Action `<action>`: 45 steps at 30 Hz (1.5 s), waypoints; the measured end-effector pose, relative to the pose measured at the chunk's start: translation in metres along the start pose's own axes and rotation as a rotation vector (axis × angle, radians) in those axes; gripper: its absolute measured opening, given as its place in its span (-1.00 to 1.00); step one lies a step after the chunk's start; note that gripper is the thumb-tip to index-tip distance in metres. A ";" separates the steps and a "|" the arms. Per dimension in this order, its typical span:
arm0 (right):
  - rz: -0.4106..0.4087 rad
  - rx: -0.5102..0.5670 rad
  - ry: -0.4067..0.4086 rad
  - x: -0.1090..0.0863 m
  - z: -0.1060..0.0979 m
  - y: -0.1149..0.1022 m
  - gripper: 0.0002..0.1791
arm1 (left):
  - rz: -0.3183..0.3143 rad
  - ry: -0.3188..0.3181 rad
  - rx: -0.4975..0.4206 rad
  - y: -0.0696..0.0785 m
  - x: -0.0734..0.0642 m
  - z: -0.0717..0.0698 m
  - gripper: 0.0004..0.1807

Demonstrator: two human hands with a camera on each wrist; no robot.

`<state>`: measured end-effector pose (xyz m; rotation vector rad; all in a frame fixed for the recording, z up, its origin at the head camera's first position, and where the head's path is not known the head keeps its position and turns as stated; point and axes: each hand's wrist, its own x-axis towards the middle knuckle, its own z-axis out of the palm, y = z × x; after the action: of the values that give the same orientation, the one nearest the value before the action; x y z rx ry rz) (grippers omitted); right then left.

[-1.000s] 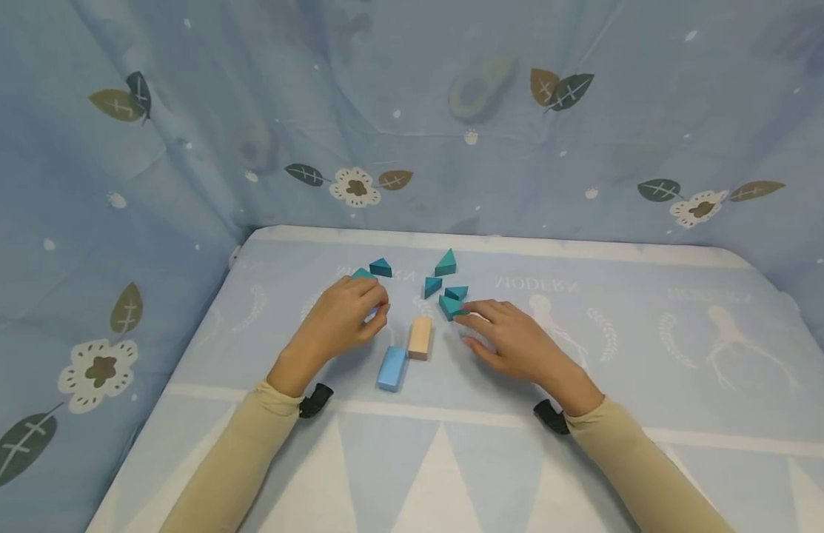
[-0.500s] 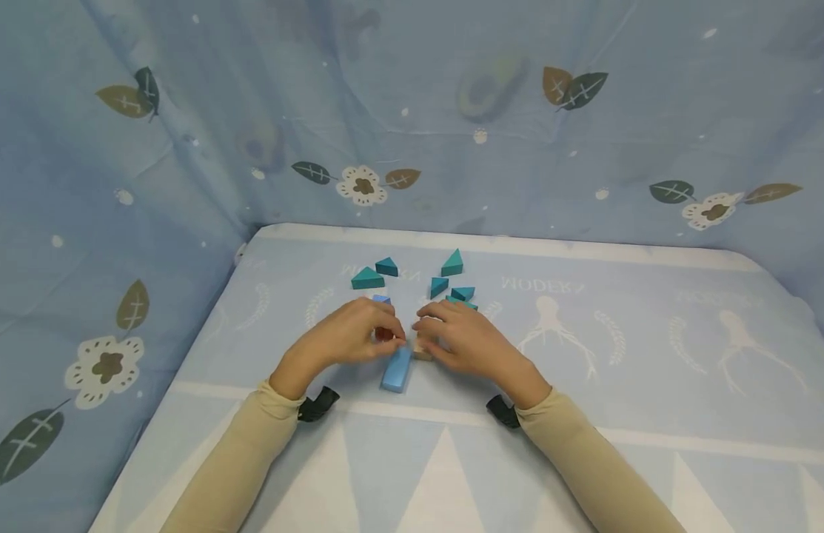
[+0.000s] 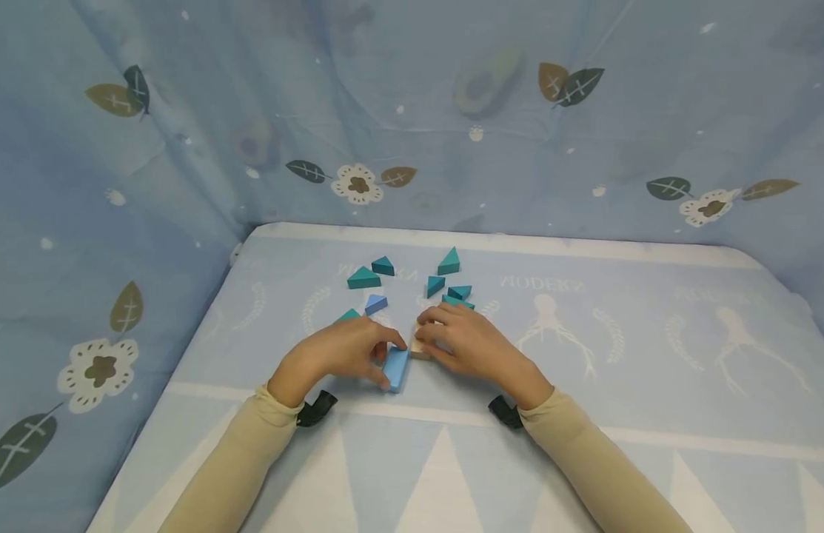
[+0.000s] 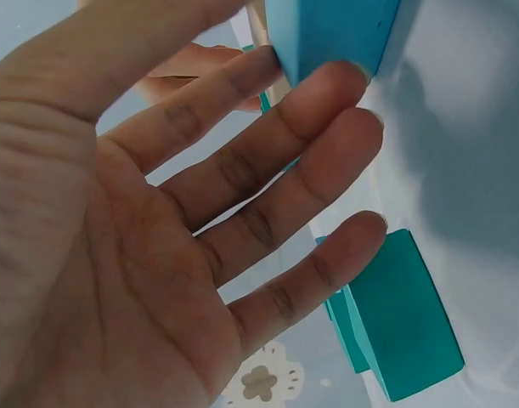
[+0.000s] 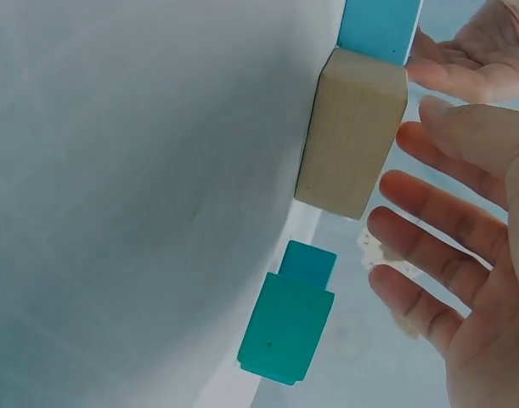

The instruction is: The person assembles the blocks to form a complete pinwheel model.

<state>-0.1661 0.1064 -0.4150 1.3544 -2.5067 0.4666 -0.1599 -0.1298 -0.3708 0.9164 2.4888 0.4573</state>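
Note:
A light blue rectangular block lies on the cloth-covered table. My left hand pinches it lengthwise, thumb at the near end and index finger at the far end. The other left fingers extend loosely beside a teal block. Touching the blue block end to side is a plain wooden block. My right hand reaches over the wooden block in the head view, which partly hides it. In the right wrist view, its loosely bent fingers are close beside that block, without a clear grip.
Beyond the hands lie several teal and dark blue triangular blocks, among them a teal one on the left and another on the right. A small blue triangular block lies past the left hand. Patterned fabric hangs behind the table.
My left hand has come away from the small blue triangular block to the light blue block. My right hand has moved left from the teal blocks to the wooden block.

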 end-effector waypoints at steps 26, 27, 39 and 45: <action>0.084 -0.012 -0.054 -0.002 -0.002 0.010 -0.74 | -0.027 0.069 0.032 -0.008 0.010 0.002 -0.39; 0.085 -0.005 -0.057 -0.002 -0.003 0.010 -0.74 | -0.032 0.072 0.038 -0.008 0.010 0.002 -0.39; 0.098 -0.046 -0.041 -0.004 -0.002 0.010 -0.75 | -0.037 0.076 0.062 -0.004 0.011 0.002 -0.39; 0.089 -0.063 -0.026 -0.003 -0.003 0.009 -0.82 | -0.050 0.069 0.034 -0.004 0.009 0.002 -0.38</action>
<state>-0.1721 0.1145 -0.4147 1.2379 -2.5876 0.3866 -0.1673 -0.1262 -0.3772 0.8635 2.5831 0.4387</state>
